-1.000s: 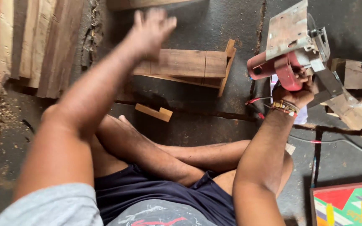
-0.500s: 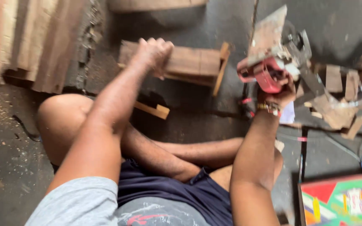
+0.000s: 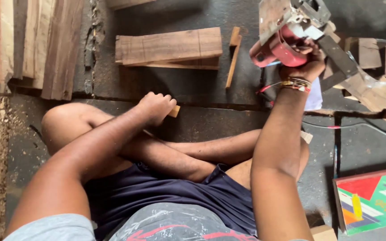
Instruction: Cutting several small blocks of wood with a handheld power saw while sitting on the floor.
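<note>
Seated cross-legged on the workshop floor, I grip a red power saw aloft in my right hand while my left hand closes over a small wood block; the trailing cord could snag, swinging the blade toward my legs.

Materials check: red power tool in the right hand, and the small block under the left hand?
Red handheld power saw: glossy red housing, likely plastic; dull grey base plate, seemingly scuffed metal. Small pale block at the left hand: raw unfinished wood, judging by its matte tan end.
</note>
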